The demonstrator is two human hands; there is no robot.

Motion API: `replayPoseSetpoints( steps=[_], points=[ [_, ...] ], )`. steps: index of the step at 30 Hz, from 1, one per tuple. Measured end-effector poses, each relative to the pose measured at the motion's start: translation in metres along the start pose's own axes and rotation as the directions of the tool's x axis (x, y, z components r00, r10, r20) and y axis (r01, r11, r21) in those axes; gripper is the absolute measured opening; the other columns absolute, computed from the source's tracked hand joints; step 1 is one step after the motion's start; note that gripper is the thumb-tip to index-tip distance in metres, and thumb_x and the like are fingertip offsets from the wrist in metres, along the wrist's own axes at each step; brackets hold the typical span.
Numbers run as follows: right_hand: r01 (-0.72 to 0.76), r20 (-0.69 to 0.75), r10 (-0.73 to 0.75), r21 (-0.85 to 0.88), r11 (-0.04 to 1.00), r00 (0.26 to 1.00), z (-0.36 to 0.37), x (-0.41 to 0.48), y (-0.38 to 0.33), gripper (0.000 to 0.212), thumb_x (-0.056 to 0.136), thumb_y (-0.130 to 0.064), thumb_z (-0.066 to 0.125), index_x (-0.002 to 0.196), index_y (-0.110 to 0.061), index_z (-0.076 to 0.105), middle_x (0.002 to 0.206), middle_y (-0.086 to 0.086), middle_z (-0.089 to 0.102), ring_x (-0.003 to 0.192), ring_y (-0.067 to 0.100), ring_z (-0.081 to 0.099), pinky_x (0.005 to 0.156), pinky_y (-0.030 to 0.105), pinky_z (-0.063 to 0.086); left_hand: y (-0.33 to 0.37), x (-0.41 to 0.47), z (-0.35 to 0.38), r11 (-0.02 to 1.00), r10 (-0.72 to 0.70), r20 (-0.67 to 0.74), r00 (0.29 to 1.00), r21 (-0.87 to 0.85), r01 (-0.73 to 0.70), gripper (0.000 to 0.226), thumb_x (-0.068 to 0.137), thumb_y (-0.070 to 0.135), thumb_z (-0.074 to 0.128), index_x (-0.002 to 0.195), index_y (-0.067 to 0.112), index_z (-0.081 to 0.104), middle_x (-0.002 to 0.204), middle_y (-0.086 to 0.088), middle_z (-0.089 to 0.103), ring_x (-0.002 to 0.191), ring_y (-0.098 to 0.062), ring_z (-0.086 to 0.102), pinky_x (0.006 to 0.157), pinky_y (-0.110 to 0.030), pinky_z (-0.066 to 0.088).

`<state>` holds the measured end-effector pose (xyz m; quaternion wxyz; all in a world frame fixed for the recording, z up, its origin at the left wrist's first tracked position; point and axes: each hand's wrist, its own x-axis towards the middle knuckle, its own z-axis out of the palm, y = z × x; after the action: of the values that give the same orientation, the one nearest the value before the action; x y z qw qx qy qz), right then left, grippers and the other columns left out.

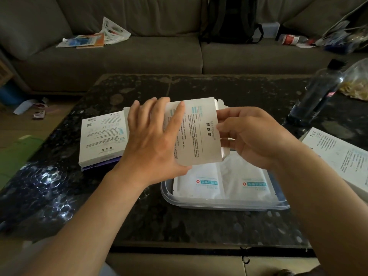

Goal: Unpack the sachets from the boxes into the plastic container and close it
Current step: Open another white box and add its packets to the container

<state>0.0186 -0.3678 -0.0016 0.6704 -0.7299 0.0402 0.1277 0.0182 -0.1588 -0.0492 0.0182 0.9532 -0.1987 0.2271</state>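
Left grip (pixel 153 140) clasps box (pixel 199 136), splayed; right grip (pixel 253 136) pinches its edge.

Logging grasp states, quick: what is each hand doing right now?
Left hand: holds the white box, fingers spread across its face.
Right hand: pinches that box at its flapped end.

- Dark speckled stone table (pixel 179 222) lies beneath the left hand (pixel 153 142) and right hand (pixel 253 140), with glare patches left of them.
- Grey-brown sofa (pixel 151 54) stands beyond them.
- Pale floor (pixel 59 110) shows to their far left.
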Motion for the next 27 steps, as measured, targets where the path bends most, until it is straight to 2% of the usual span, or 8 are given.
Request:
replayPoseSetpoints(
  steps=[3, 7, 12, 15, 18, 23, 27],
  points=[
    [-0.048, 0.011, 0.048, 0.004, 0.999, 0.999, -0.0009, 0.0017, 0.0009, 0.02, 0.099, -0.004, 0.054, 0.108, -0.006, 0.071, 0.108, 0.005, 0.073, 0.101, 0.027, 0.069, 0.076, 0.035, 0.059, 0.0013, 0.0001, -0.0007, 0.999, 0.027, -0.004, 1.0, 0.023, -0.027, 0.119, 0.055, 0.07, 0.073, 0.151, 0.012, 0.03, 0.15, -0.024, 0.036, 0.14, -0.045, 0.031, 0.119, -0.064, 0.012],
    [-0.096, -0.013, 0.097, 0.023, 0.995, 0.995, -0.0012, 0.0037, 0.0006, 0.018, 0.101, -0.006, 0.054, 0.107, -0.005, 0.07, 0.102, 0.004, 0.075, 0.096, 0.027, 0.07, 0.074, 0.035, 0.06, 0.0028, 0.0009, -0.0008, 0.998, 0.048, 0.008, 0.999, 0.045, -0.048, 0.123, 0.053, 0.068, 0.078, 0.151, 0.012, 0.031, 0.15, -0.023, 0.035, 0.141, -0.045, 0.03, 0.119, -0.064, 0.012],
    [-0.087, -0.033, 0.086, -0.049, 0.995, 0.996, 0.0018, 0.0071, 0.0045, 0.013, 0.098, -0.01, 0.061, 0.103, -0.004, 0.071, 0.09, -0.002, 0.078, 0.087, 0.021, 0.073, 0.065, 0.029, 0.059, 0.0034, 0.0014, -0.0019, 0.996, 0.069, 0.023, 0.997, 0.054, -0.071, 0.124, 0.053, 0.068, 0.079, 0.153, 0.011, 0.032, 0.151, -0.023, 0.035, 0.142, -0.046, 0.03, 0.119, -0.065, 0.012],
    [-0.088, -0.046, 0.086, -0.047, 0.995, 0.995, 0.0024, 0.0085, 0.0049, 0.013, 0.097, -0.012, 0.063, 0.101, -0.003, 0.071, 0.091, -0.001, 0.078, 0.089, 0.022, 0.074, 0.069, 0.03, 0.06, 0.0027, 0.0017, -0.0016, 0.997, 0.066, 0.03, 0.997, 0.049, -0.067, 0.125, 0.054, 0.069, 0.079, 0.153, 0.012, 0.03, 0.151, -0.023, 0.034, 0.142, -0.046, 0.029, 0.119, -0.065, 0.011],
    [-0.083, -0.049, 0.082, -0.014, 0.996, 0.995, 0.0029, 0.0078, 0.0045, 0.014, 0.095, -0.013, 0.065, 0.096, 0.0, 0.068, 0.094, 0.001, 0.078, 0.092, 0.024, 0.073, 0.074, 0.035, 0.061, 0.0011, 0.0015, -0.0012, 0.998, 0.048, 0.04, 0.998, 0.039, -0.05, 0.125, 0.053, 0.07, 0.077, 0.153, 0.013, 0.028, 0.152, -0.022, 0.033, 0.143, -0.045, 0.028, 0.12, -0.063, 0.011],
    [-0.094, -0.063, 0.1, 0.097, 0.991, 0.993, 0.0029, 0.0052, 0.0033, 0.018, 0.091, -0.011, 0.068, 0.082, -0.003, 0.055, 0.09, 0.005, 0.078, 0.09, 0.027, 0.073, 0.069, 0.035, 0.062, -0.0023, 0.0019, -0.0009, 0.999, 0.031, 0.068, 0.997, 0.006, -0.031, 0.125, 0.054, 0.074, 0.073, 0.154, 0.018, 0.024, 0.154, -0.019, 0.03, 0.145, -0.042, 0.025, 0.121, -0.062, 0.01],
    [-0.109, -0.045, 0.118, 0.159, 0.981, 0.992, 0.0001, 0.0053, 0.0053, 0.019, 0.093, -0.014, 0.066, 0.084, -0.006, 0.051, 0.094, 0.005, 0.078, 0.094, 0.028, 0.073, 0.072, 0.039, 0.062, -0.0038, 0.0021, -0.0005, 0.999, 0.032, 0.073, 0.997, -0.013, -0.031, 0.123, 0.054, 0.075, 0.069, 0.153, 0.019, 0.023, 0.153, -0.018, 0.03, 0.144, -0.042, 0.025, 0.121, -0.064, 0.01]
  ],
)
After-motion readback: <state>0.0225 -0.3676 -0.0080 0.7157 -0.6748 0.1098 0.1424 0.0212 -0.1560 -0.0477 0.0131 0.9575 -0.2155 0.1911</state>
